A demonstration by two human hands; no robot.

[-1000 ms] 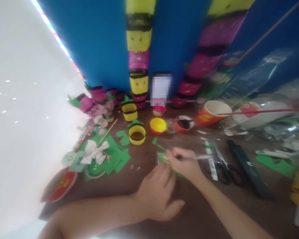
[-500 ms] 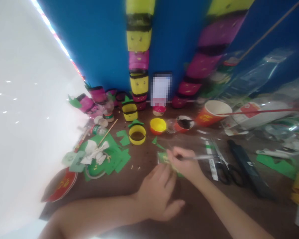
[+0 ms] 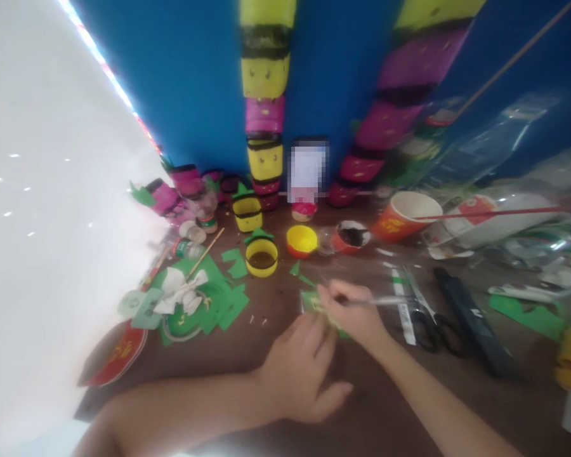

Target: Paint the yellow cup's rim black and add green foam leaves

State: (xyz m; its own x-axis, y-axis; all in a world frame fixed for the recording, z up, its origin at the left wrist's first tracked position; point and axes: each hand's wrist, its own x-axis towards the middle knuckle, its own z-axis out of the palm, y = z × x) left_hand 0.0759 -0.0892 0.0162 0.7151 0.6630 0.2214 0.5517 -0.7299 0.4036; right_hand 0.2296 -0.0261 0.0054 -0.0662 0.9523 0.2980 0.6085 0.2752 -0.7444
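My right hand (image 3: 354, 311) is closed in a pinch around a slim, pen-like tool (image 3: 385, 300); its pale shaft sticks out to the right, and the tip is too blurred to make out. Under the fingertips lies a small green piece (image 3: 308, 297) with yellowish marks, partly covered by both hands. My left hand (image 3: 299, 368) lies palm down, its fingers stretched out onto the lower left edge of that piece and its thumb apart. Small green scraps (image 3: 295, 269) lie just beyond the hands.
Scissors (image 3: 431, 317), a white marker-like tube (image 3: 404, 308) and a black case (image 3: 471, 317) lie to the right. Behind stand a yellow bowl (image 3: 302, 240), a yellow cup (image 3: 261, 259) and a red paper cup (image 3: 400, 219). Green sheets (image 3: 235, 308) and a tape roll (image 3: 171, 333) are left.
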